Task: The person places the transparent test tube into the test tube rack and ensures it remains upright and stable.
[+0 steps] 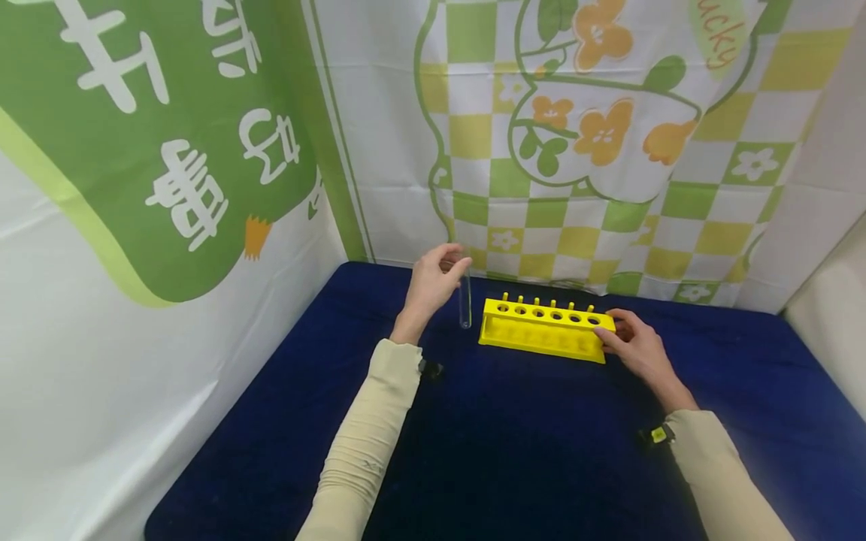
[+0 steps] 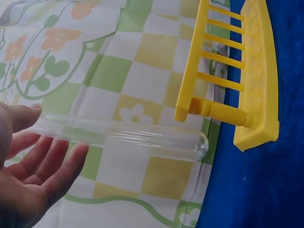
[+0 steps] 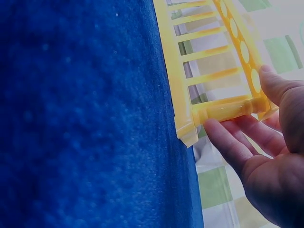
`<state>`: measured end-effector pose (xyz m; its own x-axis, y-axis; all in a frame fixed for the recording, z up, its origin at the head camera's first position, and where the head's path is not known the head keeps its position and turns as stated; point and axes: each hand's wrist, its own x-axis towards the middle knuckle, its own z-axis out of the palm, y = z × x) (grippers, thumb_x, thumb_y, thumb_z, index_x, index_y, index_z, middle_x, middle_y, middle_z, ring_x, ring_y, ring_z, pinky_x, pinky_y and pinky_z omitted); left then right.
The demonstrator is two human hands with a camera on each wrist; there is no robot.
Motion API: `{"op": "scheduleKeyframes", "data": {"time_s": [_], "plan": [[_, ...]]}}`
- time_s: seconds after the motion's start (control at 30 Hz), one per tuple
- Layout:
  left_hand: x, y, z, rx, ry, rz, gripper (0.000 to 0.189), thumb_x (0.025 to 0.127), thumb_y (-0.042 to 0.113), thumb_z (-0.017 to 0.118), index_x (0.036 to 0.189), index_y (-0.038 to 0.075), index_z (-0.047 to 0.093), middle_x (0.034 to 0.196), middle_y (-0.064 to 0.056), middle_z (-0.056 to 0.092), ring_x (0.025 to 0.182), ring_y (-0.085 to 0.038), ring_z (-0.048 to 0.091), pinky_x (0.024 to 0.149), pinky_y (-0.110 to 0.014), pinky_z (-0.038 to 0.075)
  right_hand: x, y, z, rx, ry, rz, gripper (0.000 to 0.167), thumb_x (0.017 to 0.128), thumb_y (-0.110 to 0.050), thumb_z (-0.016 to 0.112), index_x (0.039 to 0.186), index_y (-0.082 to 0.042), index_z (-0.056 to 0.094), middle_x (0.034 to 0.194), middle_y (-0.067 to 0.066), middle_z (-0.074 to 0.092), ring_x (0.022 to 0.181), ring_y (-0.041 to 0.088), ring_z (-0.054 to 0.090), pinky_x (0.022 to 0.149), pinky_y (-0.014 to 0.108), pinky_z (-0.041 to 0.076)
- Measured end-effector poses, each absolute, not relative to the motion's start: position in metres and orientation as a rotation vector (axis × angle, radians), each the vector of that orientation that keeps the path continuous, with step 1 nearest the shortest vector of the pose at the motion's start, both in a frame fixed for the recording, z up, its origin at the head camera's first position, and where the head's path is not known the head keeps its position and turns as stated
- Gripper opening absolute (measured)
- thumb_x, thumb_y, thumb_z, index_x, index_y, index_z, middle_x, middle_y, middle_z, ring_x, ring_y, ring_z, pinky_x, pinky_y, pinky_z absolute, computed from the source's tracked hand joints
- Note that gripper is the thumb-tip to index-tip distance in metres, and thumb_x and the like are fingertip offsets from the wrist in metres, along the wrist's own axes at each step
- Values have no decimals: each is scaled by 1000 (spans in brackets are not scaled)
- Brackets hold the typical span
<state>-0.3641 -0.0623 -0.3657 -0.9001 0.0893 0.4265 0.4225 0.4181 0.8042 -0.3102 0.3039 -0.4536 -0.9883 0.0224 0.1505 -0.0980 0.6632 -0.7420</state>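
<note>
A clear glass test tube (image 1: 464,300) hangs nearly upright from my left hand (image 1: 431,284), its rounded end down. The thumb and fingers pinch it near the top; in the left wrist view the tube (image 2: 161,140) looks empty. Just right of it stands a yellow test tube rack (image 1: 541,340) with a row of round holes in its upper bar and several pegs behind. My right hand (image 1: 639,347) holds the rack's right end. In the right wrist view the thumb lies at the top bar, and the fingers touch the end post (image 3: 225,111).
A dark blue cloth (image 1: 528,451) covers the table under the rack. Behind it hangs a checked, flowered curtain (image 1: 467,135), close to the table's back edge. Another printed curtain (image 1: 271,315) runs along the left side.
</note>
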Motion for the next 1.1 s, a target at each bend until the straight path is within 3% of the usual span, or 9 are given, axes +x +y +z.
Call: {"op": "scheduleKeyframes", "data": {"time_s": [0.7, 0.97, 1.1], "plan": [[-366, -56, -366, -541, -1962, -1523, 31, 94, 23, 67, 120, 6, 66, 103, -13, 66, 86, -23, 68, 64, -26, 58, -311, 302, -455, 65, -2742, 1204, 68, 94, -48, 59, 142, -3, 42, 117, 27, 61, 101, 39, 65, 78, 41, 60], [-356, -42, -358, -556, -1924, -1514, 30, 93, 7, 66, 120, -6, 64, 103, -25, 64, 89, -35, 68, 65, -30, 59, -312, 306, -455, 69, -2736, 1185, 71, 94, -51, 58, 143, -3, 41, 116, 27, 60, 101, 39, 64, 75, 37, 60], [-354, -38, -359, -555, -1915, -1500, 30, 93, 7, 66, 120, -5, 64, 102, -24, 64, 88, -34, 67, 64, -31, 59, -312, 305, -456, 68, -2738, 1190, 70, 94, -51, 59, 142, -3, 42, 117, 27, 60, 101, 39, 64, 75, 37, 60]]}}
